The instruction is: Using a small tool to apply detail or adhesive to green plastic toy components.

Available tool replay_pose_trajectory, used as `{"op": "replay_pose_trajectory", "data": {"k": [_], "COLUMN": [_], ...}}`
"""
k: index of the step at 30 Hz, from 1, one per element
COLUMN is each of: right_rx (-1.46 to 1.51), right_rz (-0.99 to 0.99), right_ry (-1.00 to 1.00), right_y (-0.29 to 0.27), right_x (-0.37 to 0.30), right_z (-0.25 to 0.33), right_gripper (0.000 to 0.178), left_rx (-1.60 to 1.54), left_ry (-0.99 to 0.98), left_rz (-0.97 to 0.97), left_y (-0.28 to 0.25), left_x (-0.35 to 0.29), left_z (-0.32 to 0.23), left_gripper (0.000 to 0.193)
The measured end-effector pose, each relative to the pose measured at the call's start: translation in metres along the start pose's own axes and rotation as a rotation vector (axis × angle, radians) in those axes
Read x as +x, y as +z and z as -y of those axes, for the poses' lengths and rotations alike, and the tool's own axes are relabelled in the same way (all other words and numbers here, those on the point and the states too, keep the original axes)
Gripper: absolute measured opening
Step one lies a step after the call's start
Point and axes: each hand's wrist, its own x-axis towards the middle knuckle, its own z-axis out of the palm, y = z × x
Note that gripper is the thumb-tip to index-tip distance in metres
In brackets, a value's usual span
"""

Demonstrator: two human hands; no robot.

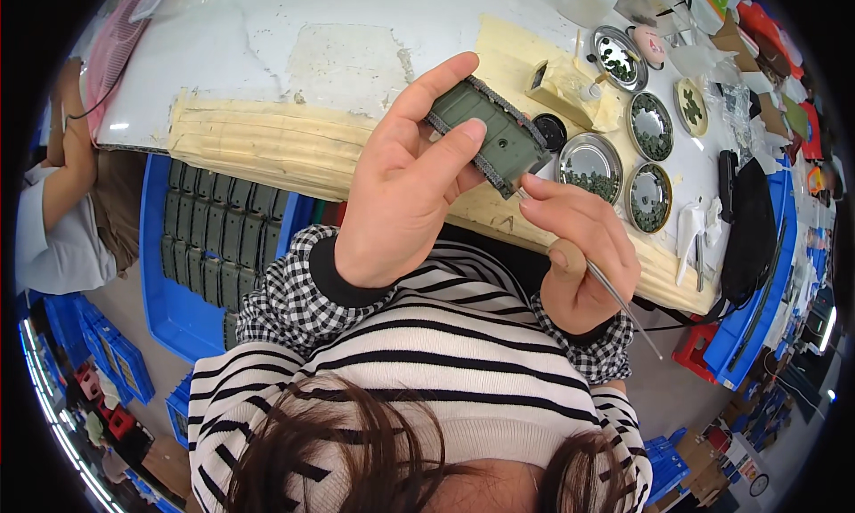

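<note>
My left hand [396, 188] grips a dark green toy tank hull [512, 152] above the table's front edge. Its thumb presses on the flat face and the fingers lie behind it. Ridged tracks run along the hull's long sides, and a small round hole shows in the face. In my right hand [583, 246] is a slim metal tool [628, 310], whose rear end sticks out past the palm. Its front end meets the hull's near right corner, where my fingertips partly hide it. Whether the tool has one prong or two, I cannot tell.
Round metal dishes with small green parts, one a silver dish [590, 167], stand at the right beside a yellow box [570, 99]. A blue bin [165, 290] at the left holds several rows of green hulls. Another person's arm [71, 148] is at far left.
</note>
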Motion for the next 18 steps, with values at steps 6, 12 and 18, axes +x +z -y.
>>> {"op": "replay_pose_trajectory", "data": {"k": [6,12,18], "right_rx": [-0.035,-0.022,0.036], "right_rz": [0.036,0.041,0.012], "right_ry": [-0.02,-0.042,-0.009], "right_y": [-0.005,-0.008,-0.0088], "right_x": [-0.0024,-0.0023,-0.0035], "right_z": [0.0038,0.0035,0.0034], "right_gripper": [0.034,0.037,0.034], "left_rx": [-0.037,-0.009,0.0], "left_ry": [0.021,0.005,-0.03], "left_rz": [0.042,0.03,0.074], "left_y": [0.0038,0.005,0.0047], "left_x": [-0.0003,0.0006,0.0021], "left_z": [-0.0021,-0.002,-0.0048], "left_gripper": [0.048,0.049,0.049]}}
